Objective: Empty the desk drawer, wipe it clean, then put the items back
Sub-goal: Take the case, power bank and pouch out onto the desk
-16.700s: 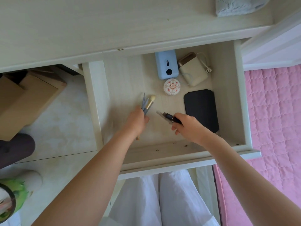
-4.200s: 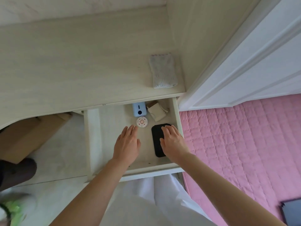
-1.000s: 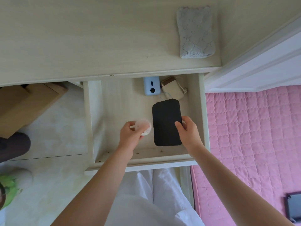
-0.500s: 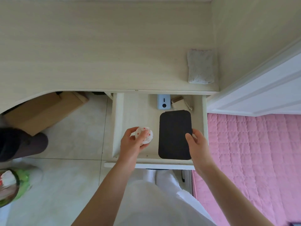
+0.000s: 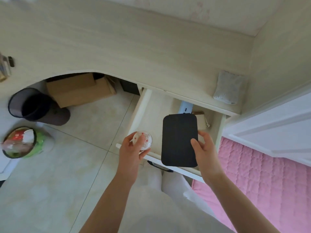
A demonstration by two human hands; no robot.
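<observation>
Black case (image 5: 179, 140) in right hand (image 5: 204, 148)

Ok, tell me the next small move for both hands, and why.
Probably carry both items to the desktop and set them down: the left hand grips the round tin, the right hand holds the black case, and the blue device remains in the drawer.

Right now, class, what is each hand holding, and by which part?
The left hand grips the round tin around its rim. The right hand holds the black case by its right edge, thumb on top.
</observation>
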